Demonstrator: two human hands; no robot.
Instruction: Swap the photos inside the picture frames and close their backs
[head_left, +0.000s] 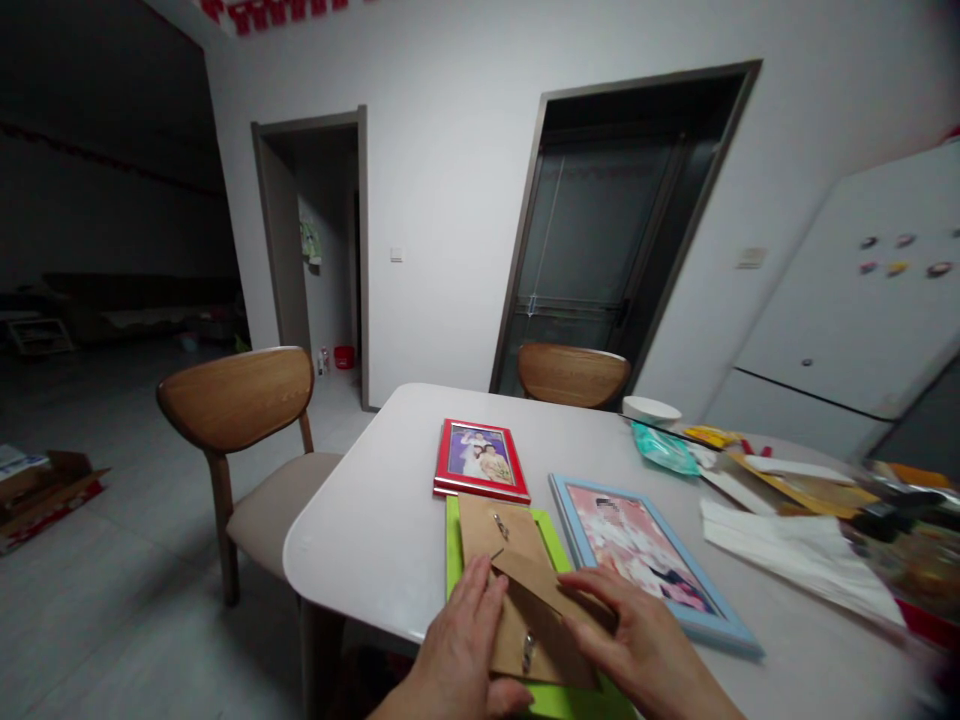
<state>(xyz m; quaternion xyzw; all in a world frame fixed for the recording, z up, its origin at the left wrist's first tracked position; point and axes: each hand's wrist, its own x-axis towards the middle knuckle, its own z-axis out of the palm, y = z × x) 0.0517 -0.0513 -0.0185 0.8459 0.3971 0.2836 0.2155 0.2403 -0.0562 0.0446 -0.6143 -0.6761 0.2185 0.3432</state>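
A green picture frame (454, 550) lies face down on the table near me, with a brown backing board (480, 525) on its back. Metal hangers (528, 652) show at the upper and lower parts of the board. My left hand (461, 640) rests on the board's left side, fingers stretched out and thumb apart. My right hand (645, 630) holds the right side of the brown stand flap (536, 578) between thumb and fingers. Beyond lies a red picture frame (442, 455), photo up. A light blue picture frame (705, 575) lies right of my right hand, also photo up.
The white table (367, 520) has a rounded left corner. On its right side are a white bowl (651, 410), a teal plastic packet (664, 450), white paper (795, 550) and other clutter. Wooden chairs stand at the left (240, 400) and far side (574, 373).
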